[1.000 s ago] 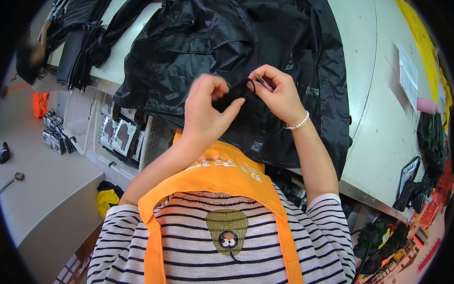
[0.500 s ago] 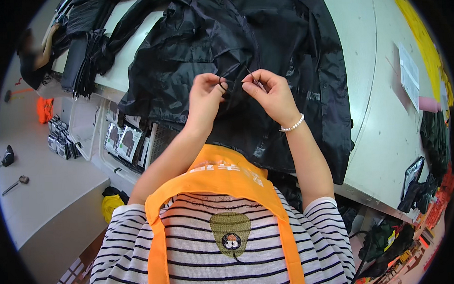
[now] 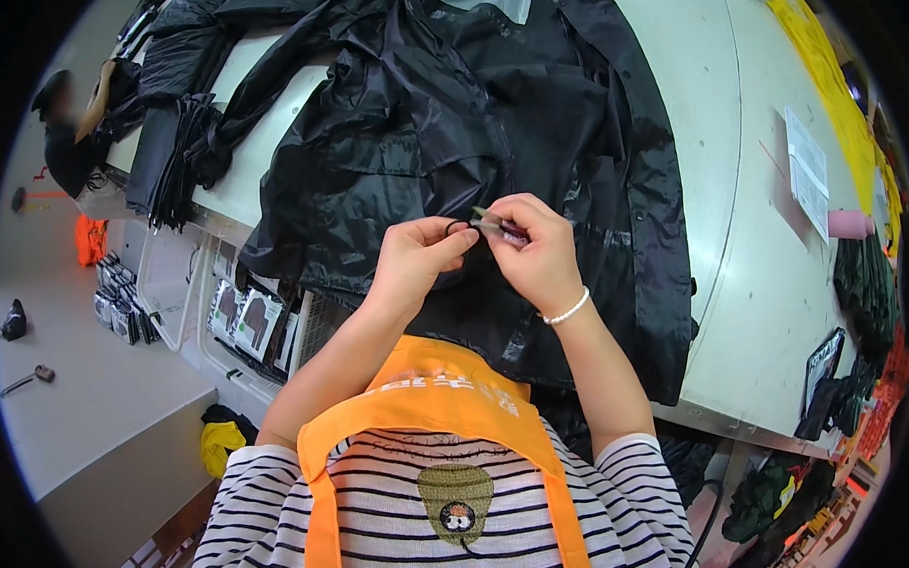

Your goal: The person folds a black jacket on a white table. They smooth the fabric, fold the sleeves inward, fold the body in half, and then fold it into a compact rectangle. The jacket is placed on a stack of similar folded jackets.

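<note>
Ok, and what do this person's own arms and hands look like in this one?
Both the left hand and the right hand are ungloved, the forearms bare. Short white sleeves with thin black stripes cover the upper arms. A white beaded bracelet circles the right wrist; none shows on the left.

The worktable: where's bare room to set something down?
The widest bare patch of worktable lies right of the black jacket, bordered by the white paper and pink roll. Smaller gaps show left, between jacket and dark garments. Crowded: beneath left hand and right hand, where jacket spreads.
</note>
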`<control>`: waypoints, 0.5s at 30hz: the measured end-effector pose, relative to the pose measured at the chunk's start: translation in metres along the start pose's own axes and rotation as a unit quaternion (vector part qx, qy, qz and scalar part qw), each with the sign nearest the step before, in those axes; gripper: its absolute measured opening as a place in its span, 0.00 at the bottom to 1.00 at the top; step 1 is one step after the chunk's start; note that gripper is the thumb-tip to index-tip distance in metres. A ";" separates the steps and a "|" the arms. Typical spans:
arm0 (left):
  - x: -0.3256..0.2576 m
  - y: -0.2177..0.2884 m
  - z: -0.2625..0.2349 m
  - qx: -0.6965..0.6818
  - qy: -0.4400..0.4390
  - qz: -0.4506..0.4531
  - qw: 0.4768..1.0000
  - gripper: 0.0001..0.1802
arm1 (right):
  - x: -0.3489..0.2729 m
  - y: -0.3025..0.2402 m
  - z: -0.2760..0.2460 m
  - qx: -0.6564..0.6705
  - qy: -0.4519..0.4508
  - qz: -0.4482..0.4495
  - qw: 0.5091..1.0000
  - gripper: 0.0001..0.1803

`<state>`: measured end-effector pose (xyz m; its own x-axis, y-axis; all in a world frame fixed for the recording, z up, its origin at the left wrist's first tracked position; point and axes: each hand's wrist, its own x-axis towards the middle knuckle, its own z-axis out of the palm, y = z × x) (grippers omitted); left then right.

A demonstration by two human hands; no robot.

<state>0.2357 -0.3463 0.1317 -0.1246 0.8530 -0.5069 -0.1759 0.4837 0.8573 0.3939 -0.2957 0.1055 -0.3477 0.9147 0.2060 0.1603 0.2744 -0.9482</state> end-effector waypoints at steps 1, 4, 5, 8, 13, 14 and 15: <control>0.003 -0.001 -0.001 -0.043 -0.008 -0.021 0.999 0.07 | 0.003 -0.008 -0.001 -0.042 0.018 -0.039 0.998 0.07; 0.003 -0.005 0.001 -0.134 0.008 -0.061 0.989 0.06 | 0.001 -0.013 0.003 -0.024 0.046 -0.040 0.998 0.08; 0.004 -0.003 0.000 -0.150 0.015 -0.070 0.986 0.06 | 0.002 -0.010 0.002 -0.002 0.072 -0.012 0.997 0.07; 0.005 0.002 -0.003 -0.195 0.014 -0.075 0.978 0.05 | -0.003 -0.009 -0.004 0.106 0.116 0.086 0.984 0.07; 0.001 0.007 0.000 -0.185 0.012 -0.043 0.982 0.06 | -0.022 -0.007 -0.003 0.032 0.026 0.110 0.993 0.09; -0.001 0.008 0.002 -0.166 0.025 -0.035 0.985 0.06 | -0.023 -0.006 0.000 0.012 0.038 0.085 0.996 0.09; -0.001 0.007 0.002 -0.142 0.018 -0.019 0.989 0.07 | -0.023 -0.009 0.000 0.000 0.037 0.082 0.996 0.09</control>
<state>0.2370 -0.3432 0.1381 -0.1461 0.8249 -0.5461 -0.4488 0.4366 0.7797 0.4006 -0.3190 0.1094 -0.2473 0.9667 0.0664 0.2098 0.1203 -0.9703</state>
